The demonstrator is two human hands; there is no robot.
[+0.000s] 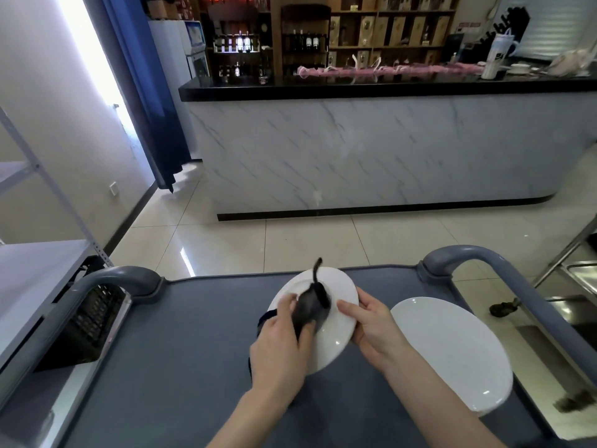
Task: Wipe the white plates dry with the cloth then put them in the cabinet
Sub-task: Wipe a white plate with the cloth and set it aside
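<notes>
Plate being wiped: round white ceramic plate [332, 344] was held between both hands over the grey-blue surface [181, 344] of a cart, towards its far edge (whether the near rim touched the surface could not be told).
Cloth: dark grey cloth [310, 307] lay bunched on the plate's middle, one thin end sticking up past the far rim.
Left hand: left hand [277, 344] gripped the cloth, its fingers [286, 305] curled round it and pressing it onto the plate.
Right hand: right hand [368, 321] held the plate's right rim, thumb on the top face, the other fingers tucked under the edge.
Second plate: second round white plate [452, 354] lay on the surface just to the right, apart from both hands.
Cart handles: rounded grey handles [468, 257] rose at the far corners.
Background: marble-patterned counter [355, 150] with a black top stood across the tiled floor; grey metal shelf [38, 273] stood at the left.
</notes>
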